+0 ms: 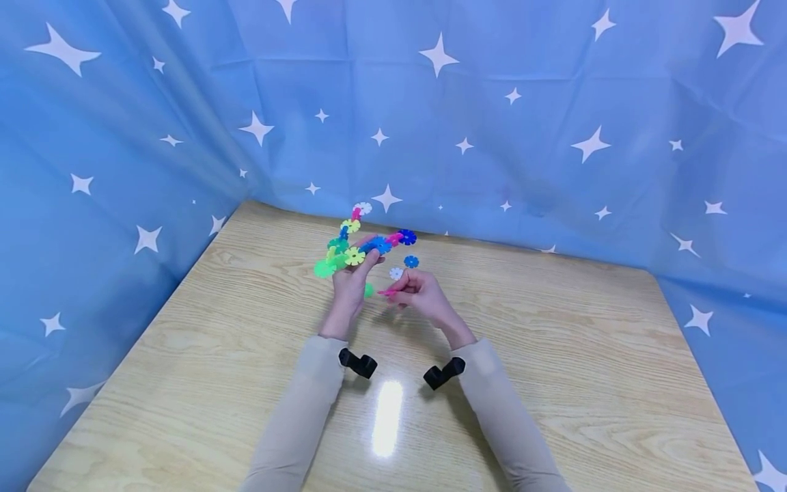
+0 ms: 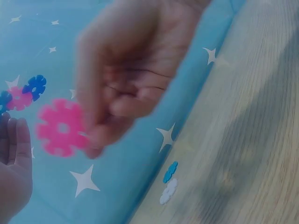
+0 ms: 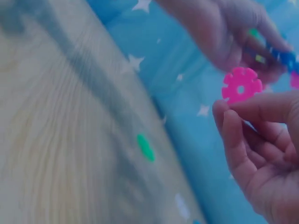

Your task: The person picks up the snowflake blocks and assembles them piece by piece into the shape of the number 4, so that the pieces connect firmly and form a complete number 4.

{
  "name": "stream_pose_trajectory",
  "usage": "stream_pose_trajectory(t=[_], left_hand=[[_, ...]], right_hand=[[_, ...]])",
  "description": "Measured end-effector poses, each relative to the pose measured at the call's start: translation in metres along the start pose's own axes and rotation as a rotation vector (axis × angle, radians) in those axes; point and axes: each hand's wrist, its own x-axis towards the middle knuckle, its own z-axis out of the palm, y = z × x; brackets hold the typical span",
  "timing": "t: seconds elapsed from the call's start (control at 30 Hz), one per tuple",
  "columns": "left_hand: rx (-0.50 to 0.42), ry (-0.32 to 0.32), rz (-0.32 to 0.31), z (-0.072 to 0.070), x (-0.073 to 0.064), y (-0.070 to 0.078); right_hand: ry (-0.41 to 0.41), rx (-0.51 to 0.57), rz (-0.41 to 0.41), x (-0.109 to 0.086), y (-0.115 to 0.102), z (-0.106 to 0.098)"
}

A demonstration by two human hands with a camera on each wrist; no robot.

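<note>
My left hand holds a chain of interlocked notched plastic discs, its thumb near the blue disc. From there the chain runs right through pink to a dark blue disc. Its other side curves through yellow and green discs up to a white one. Between thumb and fingertips, my right hand pinches a single pink disc by its edge. That disc is apart from the chain, to the right of and below the left hand in the head view.
On the wooden table lie a loose blue disc, a white disc and a green disc, close around the hands. A blue curtain with white stars hangs behind the table and along its sides.
</note>
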Motion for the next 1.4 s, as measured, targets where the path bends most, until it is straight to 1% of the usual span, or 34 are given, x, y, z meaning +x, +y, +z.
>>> stream_pose_trajectory(t=[0.1,0.23,0.3,0.4,0.53,0.63,0.73,0.83,0.9,0.93,1.07,1.13,1.17,1.27,1.33,1.4], left_hand=[[-0.003,0.005,0.014,0.002,0.0,-0.001],[-0.015,0.018,0.023,0.004,0.0,-0.002],[-0.024,0.028,0.02,0.004,0.001,-0.002],[-0.032,0.035,0.018,0.004,0.0,-0.003],[-0.034,0.042,0.031,0.003,0.0,-0.003],[-0.038,0.046,0.05,0.002,0.001,-0.003],[-0.043,0.047,0.055,0.002,0.002,-0.002],[-0.051,0.042,0.056,0.002,0.002,-0.002],[-0.056,0.033,0.055,0.002,0.002,-0.002],[-0.058,0.025,0.061,0.002,0.002,-0.002],[-0.05,0.004,0.068,0.003,0.003,-0.001],[-0.043,-0.002,0.072,0.004,0.003,-0.001],[-0.04,0.0,0.067,0.004,0.003,0.0],[-0.035,-0.009,0.061,0.006,0.003,0.0],[-0.034,-0.019,0.059,0.007,0.002,0.001],[-0.031,-0.029,0.062,0.009,0.002,0.001]], right_hand=[[0.014,0.002,-0.028,-0.002,-0.012,0.006],[0.018,-0.057,-0.079,-0.003,-0.022,0.014],[0.008,-0.094,-0.116,-0.003,-0.024,0.017],[-0.012,-0.118,-0.164,-0.004,-0.027,0.021],[-0.022,-0.143,-0.217,-0.009,-0.041,0.026],[0.001,-0.198,-0.25,-0.015,-0.053,0.028],[0.042,-0.231,-0.293,-0.018,-0.056,0.028],[0.105,-0.202,-0.36,-0.019,-0.055,0.027],[0.158,-0.148,-0.405,-0.019,-0.054,0.026],[0.192,-0.12,-0.441,-0.017,-0.049,0.025],[0.332,-0.05,-0.55,-0.014,-0.05,0.025],[0.4,-0.057,-0.607,-0.012,-0.053,0.026],[0.431,-0.069,-0.622,-0.013,-0.057,0.027],[0.519,-0.112,-0.672,-0.013,-0.061,0.03],[0.563,-0.144,-0.692,-0.012,-0.063,0.031],[0.588,-0.174,-0.706,-0.012,-0.064,0.032]])
